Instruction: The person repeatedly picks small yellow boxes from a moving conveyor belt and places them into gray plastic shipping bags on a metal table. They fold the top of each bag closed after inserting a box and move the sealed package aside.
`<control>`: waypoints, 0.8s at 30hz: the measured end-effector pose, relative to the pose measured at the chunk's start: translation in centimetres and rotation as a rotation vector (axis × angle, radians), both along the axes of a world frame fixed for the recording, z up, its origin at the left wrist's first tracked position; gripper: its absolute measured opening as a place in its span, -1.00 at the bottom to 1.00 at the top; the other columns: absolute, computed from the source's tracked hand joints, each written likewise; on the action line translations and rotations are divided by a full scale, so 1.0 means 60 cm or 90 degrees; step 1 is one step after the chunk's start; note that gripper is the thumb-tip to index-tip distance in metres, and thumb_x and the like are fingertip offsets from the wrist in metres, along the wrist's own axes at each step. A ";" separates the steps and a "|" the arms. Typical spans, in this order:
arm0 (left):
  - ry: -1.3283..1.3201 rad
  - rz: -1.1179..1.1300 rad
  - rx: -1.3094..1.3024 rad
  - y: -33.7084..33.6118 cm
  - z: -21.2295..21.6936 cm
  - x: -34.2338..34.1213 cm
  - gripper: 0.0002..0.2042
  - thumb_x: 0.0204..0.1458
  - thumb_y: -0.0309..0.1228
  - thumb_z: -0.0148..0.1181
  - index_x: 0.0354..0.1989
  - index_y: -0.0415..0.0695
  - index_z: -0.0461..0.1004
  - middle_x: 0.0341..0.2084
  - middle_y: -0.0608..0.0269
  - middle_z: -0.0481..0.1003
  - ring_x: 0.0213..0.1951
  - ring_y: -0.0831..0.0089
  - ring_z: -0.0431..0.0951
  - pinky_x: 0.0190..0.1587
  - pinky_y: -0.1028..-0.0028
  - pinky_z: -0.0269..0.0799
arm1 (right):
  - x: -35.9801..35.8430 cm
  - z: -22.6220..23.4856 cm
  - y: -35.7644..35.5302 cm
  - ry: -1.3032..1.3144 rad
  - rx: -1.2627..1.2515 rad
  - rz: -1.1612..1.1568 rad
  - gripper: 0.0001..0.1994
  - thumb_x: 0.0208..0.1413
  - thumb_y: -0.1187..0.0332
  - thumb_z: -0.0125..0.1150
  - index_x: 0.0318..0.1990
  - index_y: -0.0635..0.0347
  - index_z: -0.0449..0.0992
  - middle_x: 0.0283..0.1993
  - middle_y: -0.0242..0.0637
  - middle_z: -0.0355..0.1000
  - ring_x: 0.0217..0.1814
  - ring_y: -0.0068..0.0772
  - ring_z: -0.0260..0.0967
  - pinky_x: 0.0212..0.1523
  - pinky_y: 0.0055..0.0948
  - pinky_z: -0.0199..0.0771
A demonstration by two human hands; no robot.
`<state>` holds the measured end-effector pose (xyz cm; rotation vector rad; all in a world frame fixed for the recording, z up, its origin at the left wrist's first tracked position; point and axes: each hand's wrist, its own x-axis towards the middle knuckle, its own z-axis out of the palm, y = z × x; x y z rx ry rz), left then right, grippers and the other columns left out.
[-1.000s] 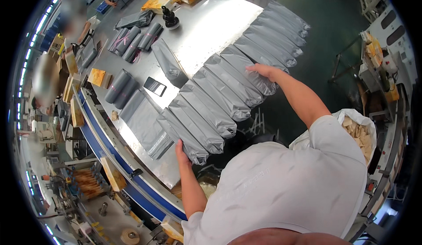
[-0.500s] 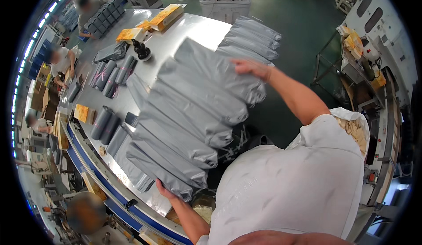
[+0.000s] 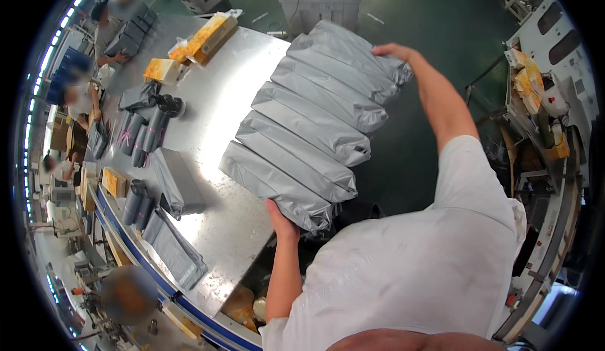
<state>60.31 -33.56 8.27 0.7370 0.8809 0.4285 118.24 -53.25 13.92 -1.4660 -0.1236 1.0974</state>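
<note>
Several grey plastic-wrapped packages (image 3: 309, 121) lie side by side in a slanting row along the right part of the metal table, their bunched ends hanging toward me past its edge. My left hand (image 3: 282, 222) grips the near end of the row, its thumb up against the nearest package and its other fingers hidden. At the far end my right hand (image 3: 394, 51) presses on the last package, arm stretched out, fingers bent over the plastic. The row is held between both hands.
Left on the metal table (image 3: 242, 55) are a grey boxy package (image 3: 179, 181), a flat grey bag (image 3: 173, 247), dark rolls (image 3: 135, 203) and yellow-and-white boxes (image 3: 211, 36). A blue-edged rail (image 3: 183, 300) runs along its left side. Co-workers stand at far left. A large fan unit (image 3: 318, 7) stands beyond.
The packages have moved away from me to the right and bunched closer. My left hand has moved forward with them, and the grey boxy package at left has come into view.
</note>
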 end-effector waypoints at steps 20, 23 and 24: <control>-0.052 0.096 -0.082 0.117 -0.152 0.048 -0.26 0.40 0.24 -0.19 0.55 -0.04 0.15 0.40 0.12 0.34 0.40 0.16 0.34 0.39 0.06 0.36 | 0.094 -0.135 0.118 0.077 0.185 0.036 -0.08 0.12 -0.44 0.27 0.31 0.27 0.51 0.25 -0.16 0.57 0.30 -0.19 0.50 0.33 -0.17 0.46; -0.002 0.120 -0.072 0.075 -0.128 0.035 -0.21 0.37 0.24 -0.08 0.55 -0.12 0.12 0.37 0.10 0.38 0.31 0.18 0.45 0.35 0.08 0.38 | 0.111 -0.201 0.049 0.170 0.245 -0.114 -0.19 0.30 -0.33 0.16 0.36 0.27 0.45 0.28 -0.17 0.55 0.34 -0.15 0.46 0.36 -0.13 0.44; 0.065 0.134 0.010 0.050 -0.133 0.003 -0.22 0.37 0.22 -0.05 0.53 -0.14 0.16 0.35 0.11 0.40 0.29 0.17 0.47 0.34 0.10 0.38 | 0.073 -0.228 0.045 0.135 0.242 -0.221 -0.22 0.35 -0.27 0.12 0.41 0.26 0.39 0.31 -0.13 0.52 0.37 -0.12 0.44 0.39 -0.07 0.42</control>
